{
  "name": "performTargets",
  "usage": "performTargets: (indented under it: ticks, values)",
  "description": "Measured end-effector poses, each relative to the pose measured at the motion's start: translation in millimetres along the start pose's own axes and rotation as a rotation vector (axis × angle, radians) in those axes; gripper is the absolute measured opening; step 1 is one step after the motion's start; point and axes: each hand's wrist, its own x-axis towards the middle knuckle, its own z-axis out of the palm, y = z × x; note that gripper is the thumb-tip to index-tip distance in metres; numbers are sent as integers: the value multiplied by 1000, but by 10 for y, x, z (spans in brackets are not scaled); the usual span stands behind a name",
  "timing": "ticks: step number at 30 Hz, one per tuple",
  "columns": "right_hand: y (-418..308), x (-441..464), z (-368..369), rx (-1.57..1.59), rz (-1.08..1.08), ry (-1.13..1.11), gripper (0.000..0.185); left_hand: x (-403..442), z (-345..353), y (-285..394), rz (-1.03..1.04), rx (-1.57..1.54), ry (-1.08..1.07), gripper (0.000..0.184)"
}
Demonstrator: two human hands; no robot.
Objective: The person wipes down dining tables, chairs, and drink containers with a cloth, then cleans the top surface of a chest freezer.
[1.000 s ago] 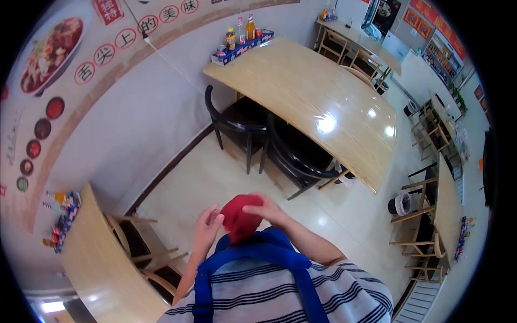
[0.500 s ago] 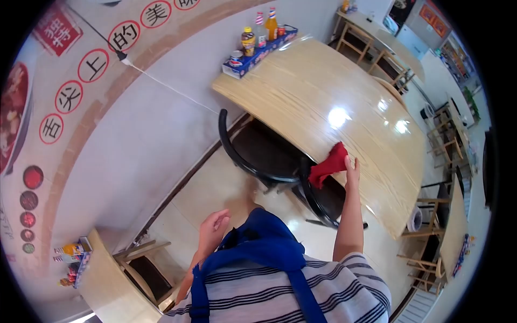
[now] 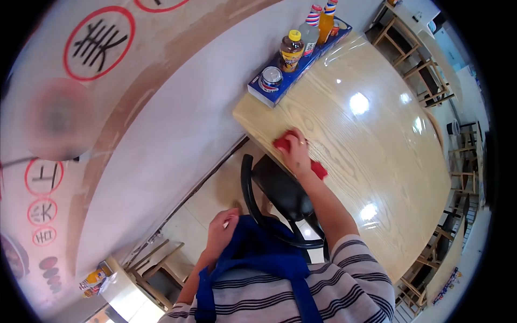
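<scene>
My right hand (image 3: 296, 153) presses a crumpled red cloth (image 3: 319, 170) onto the wood-grain tabletop (image 3: 371, 145), near its left edge. Parts of the cloth stick out on both sides of my fingers, and a ring shows on one finger. Low in front of my body, beside the blue apron (image 3: 242, 247), my left hand (image 3: 222, 229) is loosely curled with nothing visible in it. A black chair (image 3: 285, 188) stands between my body and the table.
Along the wall end of the table, a blue cardboard tray (image 3: 264, 96) holds a can (image 3: 270, 78), a yellow-capped bottle (image 3: 291, 51) and two other bottles. A wooden chair (image 3: 161, 269) stands at the lower left. More chairs and tables are at the right.
My right hand has gone from the table's near edge, where the cloth hung down, to the tabletop closer to the wall, with the cloth now pressed flat. My view has moved closer to the bottles.
</scene>
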Motion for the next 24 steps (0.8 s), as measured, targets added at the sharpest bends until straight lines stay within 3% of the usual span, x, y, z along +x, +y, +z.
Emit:
performTargets:
  ticks: [2, 6, 8, 11, 12, 13, 14, 16, 18, 19, 21, 24]
  values:
    - [-195, 442, 258, 67, -68, -53, 39, 307, 52, 189, 64, 102, -185, 23]
    - [-379, 825, 708, 64, -15, 14, 39, 796, 50, 250, 67, 90, -328, 23]
    - [-470, 892, 642, 140, -325, -87, 37, 1077, -7, 274, 70, 119, -385, 23]
    - [-232, 814, 200, -30, -423, -165, 34, 1545, -126, 250, 76, 145, -440, 22]
    - [-73, 778, 88, -105, -324, -221, 32, 1696, -149, 258, 83, 148, -418, 21]
    - [92, 741, 15, -176, -229, -278, 30, 1857, -166, 363, -45, 98, -431, 23]
    - [268, 728, 37, -73, -66, -214, 32, 2035, -146, 374, -45, 102, -450, 23]
    - [256, 938, -64, -33, 242, 88, 35, 2417, -67, 369, 69, -47, -386, 28]
    - [355, 1311, -96, -100, 331, 454, 31, 2750, 93, 432, 107, -81, -378, 32]
    - [302, 1537, -145, -59, 359, 531, 30, 2887, 189, 477, 141, -121, -361, 36]
    - [232, 1913, -174, -122, 289, 509, 33, 3117, 392, 573, 55, -186, -363, 35]
    - [245, 2111, -122, 65, 415, 335, 37, 3506, 611, 709, -115, -292, -401, 30]
